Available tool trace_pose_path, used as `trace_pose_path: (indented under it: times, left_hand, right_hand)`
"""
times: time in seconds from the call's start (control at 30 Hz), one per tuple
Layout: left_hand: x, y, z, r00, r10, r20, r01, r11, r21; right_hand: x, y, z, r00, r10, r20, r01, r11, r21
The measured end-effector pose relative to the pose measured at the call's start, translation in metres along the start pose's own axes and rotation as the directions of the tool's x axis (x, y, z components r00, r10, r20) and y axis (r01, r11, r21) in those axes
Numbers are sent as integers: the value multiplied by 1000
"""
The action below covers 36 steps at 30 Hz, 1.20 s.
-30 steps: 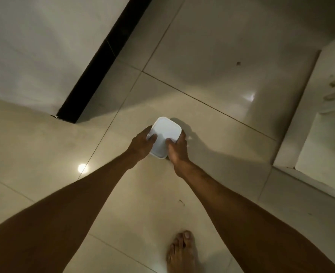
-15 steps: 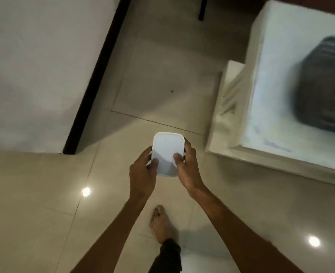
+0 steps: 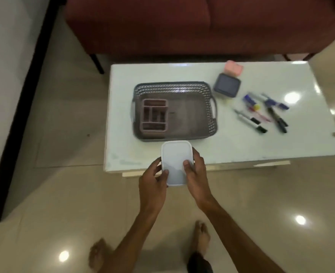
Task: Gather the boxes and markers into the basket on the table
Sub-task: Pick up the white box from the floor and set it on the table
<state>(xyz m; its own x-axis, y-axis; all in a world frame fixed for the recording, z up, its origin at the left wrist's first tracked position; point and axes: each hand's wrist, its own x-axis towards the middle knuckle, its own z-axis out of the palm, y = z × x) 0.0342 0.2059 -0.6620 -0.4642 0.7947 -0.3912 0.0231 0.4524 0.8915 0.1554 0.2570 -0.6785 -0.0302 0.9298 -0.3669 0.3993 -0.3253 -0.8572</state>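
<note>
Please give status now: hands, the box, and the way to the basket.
Both hands, left and right, grip white box. Box at table edge, before basket. Path clear.

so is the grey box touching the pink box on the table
Cannot tell. In the head view the grey box overlaps the pink box's near edge, but blur hides any contact or gap.

Open tabletop (image 3: 182, 71) left of and behind the basket (image 3: 174, 86) — clear passage there. Right half of the basket floor bare; pink organizer (image 3: 154, 115) fills the left. Right of basket — grey box (image 3: 227, 85), pink box (image 3: 234, 68), scattered markers (image 3: 261, 113) crowding the way.
</note>
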Motion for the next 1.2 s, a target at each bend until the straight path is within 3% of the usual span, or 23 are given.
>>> trace_pose_path:
  times: [0.23, 0.5, 0.87, 0.97, 1.07, 1.2]
  left_hand:
    - [14, 36, 170, 989, 45, 141, -61, 992, 110]
    - [62, 34, 275, 982, -2, 186, -43, 971, 235]
    - [91, 32, 296, 975, -95, 203, 35, 958, 284]
    - [85, 48, 282, 985, -22, 168, -38, 937, 346]
    - [95, 71, 269, 979, 80, 189, -140, 933, 330]
    - [144, 112, 270, 978, 145, 152, -182, 945, 272]
  right_hand:
    - [71, 53, -144, 982, 105, -155, -96, 993, 66]
    - [157, 86, -208, 977, 167, -134, -164, 986, 34]
    - [206, 89, -224, 973, 231, -18, -231, 971, -53]
    - [206, 74, -234, 965, 250, -77, -257, 962, -97]
    - [214, 49, -239, 970, 169, -174, -197, 968, -156]
    - [250, 9, -236, 980, 87, -181, -116, 981, -155]
